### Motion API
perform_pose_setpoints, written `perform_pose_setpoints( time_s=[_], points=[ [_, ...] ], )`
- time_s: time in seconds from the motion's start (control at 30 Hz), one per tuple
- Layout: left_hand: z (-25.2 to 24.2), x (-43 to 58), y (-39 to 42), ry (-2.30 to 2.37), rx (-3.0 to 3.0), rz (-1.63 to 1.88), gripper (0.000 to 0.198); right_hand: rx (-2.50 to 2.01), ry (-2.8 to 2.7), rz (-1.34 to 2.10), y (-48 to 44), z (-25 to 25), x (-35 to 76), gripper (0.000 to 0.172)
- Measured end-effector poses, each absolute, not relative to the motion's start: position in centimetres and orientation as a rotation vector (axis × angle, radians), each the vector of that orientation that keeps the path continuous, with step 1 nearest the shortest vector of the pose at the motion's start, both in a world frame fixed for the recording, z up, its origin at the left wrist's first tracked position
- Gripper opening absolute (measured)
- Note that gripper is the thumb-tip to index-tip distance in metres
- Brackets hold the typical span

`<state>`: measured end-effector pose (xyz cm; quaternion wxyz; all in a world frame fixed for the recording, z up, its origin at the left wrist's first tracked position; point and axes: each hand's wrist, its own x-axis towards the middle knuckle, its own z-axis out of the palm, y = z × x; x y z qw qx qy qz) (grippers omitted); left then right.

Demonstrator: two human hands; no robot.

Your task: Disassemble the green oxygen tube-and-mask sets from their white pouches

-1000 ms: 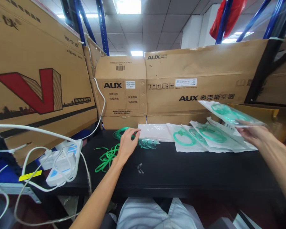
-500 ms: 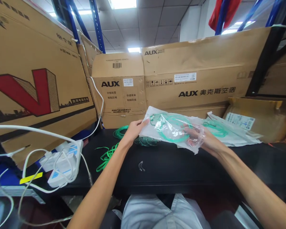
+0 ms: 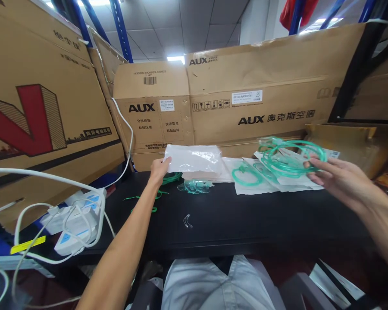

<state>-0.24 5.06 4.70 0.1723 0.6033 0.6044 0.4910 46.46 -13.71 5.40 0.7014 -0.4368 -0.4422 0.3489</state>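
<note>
My left hand [image 3: 160, 170] pinches the left edge of a white pouch with a clear plastic front [image 3: 194, 158], held up over the far part of the table. No tubing shows through that pouch. My right hand [image 3: 334, 176] grips a loose coil of green tubing [image 3: 283, 165], raised at the right, with a clear end piece at its far side. Under the coil lie white pouches, and a ring of green tubing [image 3: 247, 175] shows on one of them. Clear green-tinted masks [image 3: 195, 186] rest just below the held pouch.
Green cords [image 3: 154, 209] lie partly behind my left forearm. Several thin wire pieces [image 3: 188, 221] sit on the black table [image 3: 220, 228]. A white power strip [image 3: 80, 232] with tangled cables stands at left. Cardboard boxes [image 3: 271, 86] wall the back; a brown parcel [image 3: 352, 137] is at right.
The coil of green tubing has come out of the pouch and moved right in my right hand. The pouch, still in my left hand, has shifted left. The camera view has turned slightly.
</note>
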Motion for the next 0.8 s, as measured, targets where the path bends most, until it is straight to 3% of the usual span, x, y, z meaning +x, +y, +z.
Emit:
perform_pose_setpoints(
  time_s=[0.17,0.37,0.63,0.8],
  points=[
    [4.6,2.7,4.9,1.873,2.044,1.203,0.047,-1.015,-0.944,0.701,-16.4,5.8,48.0,0.035],
    [4.8,10.4,5.1,1.597,2.536,0.727,0.049,-1.053,-0.979,0.638,-18.1,6.6,46.6,0.033],
    [3.7,16.8,7.5,1.651,2.509,0.044,0.04,-1.096,-1.026,0.613,-18.9,7.0,44.7,0.042],
    [3.3,17.8,8.0,1.626,2.487,-0.068,0.046,-1.124,-1.066,0.617,-19.5,7.0,44.4,0.039]
  ],
)
